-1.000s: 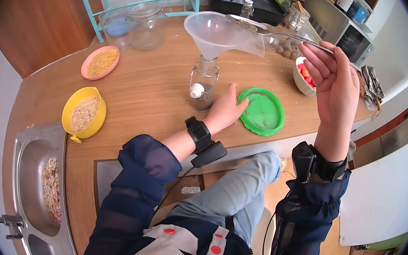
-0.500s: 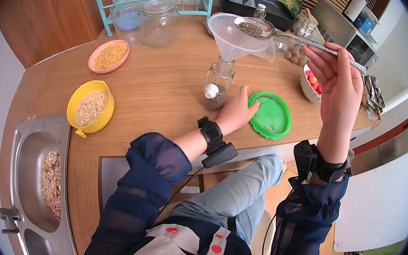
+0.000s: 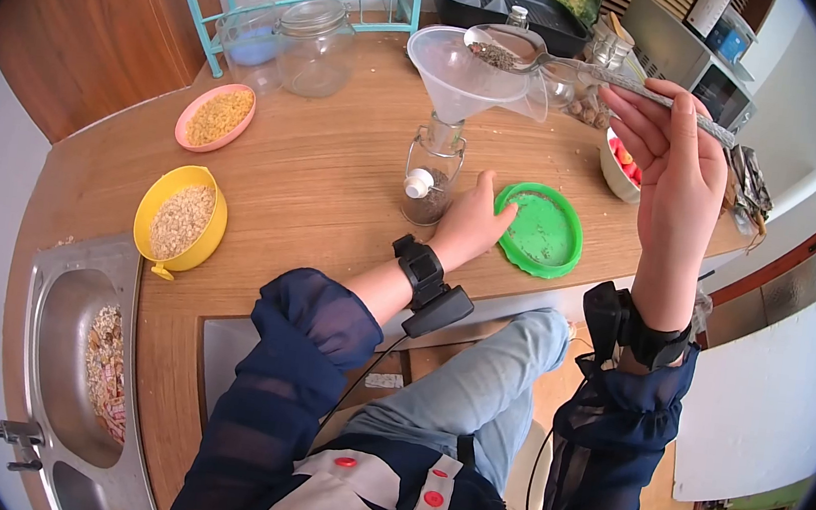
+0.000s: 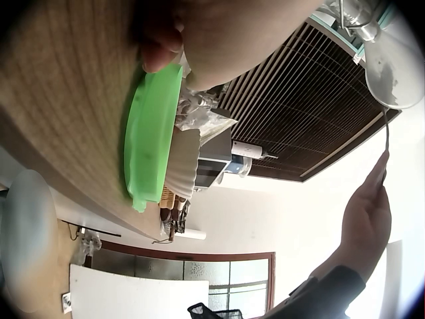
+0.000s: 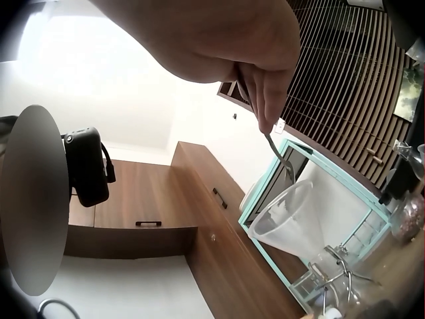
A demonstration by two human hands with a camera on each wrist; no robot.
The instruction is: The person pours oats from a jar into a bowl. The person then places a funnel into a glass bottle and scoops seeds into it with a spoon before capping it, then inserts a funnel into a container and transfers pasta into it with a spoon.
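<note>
My right hand (image 3: 680, 180) pinches the handle of a metal spoon (image 3: 609, 77), whose bowl holds dark flakes over the rim of a clear funnel (image 3: 454, 91). The funnel stands in the neck of a glass swing-top bottle (image 3: 427, 200) partly filled with dark bits. In the right wrist view the spoon tip is at the upper edge of the funnel (image 5: 285, 222). My left hand (image 3: 469, 224) rests low on the counter between the bottle and a green lid (image 3: 541, 235), its thumb by the lid's edge; some of its fingers are hidden.
On the left are a yellow bowl of oats (image 3: 215, 223), a pink dish of yellow grains (image 3: 217, 119) and a sink (image 3: 73, 368). Glass jars (image 3: 312, 58) and a teal rack stand behind. A white bowl with red pieces (image 3: 619, 173) is beside my right wrist.
The spoon bowl sits lower and farther over the funnel than a second ago, its flakes now more visible. The counter has shifted in the head view. My left hand keeps its place beside the bottle.
</note>
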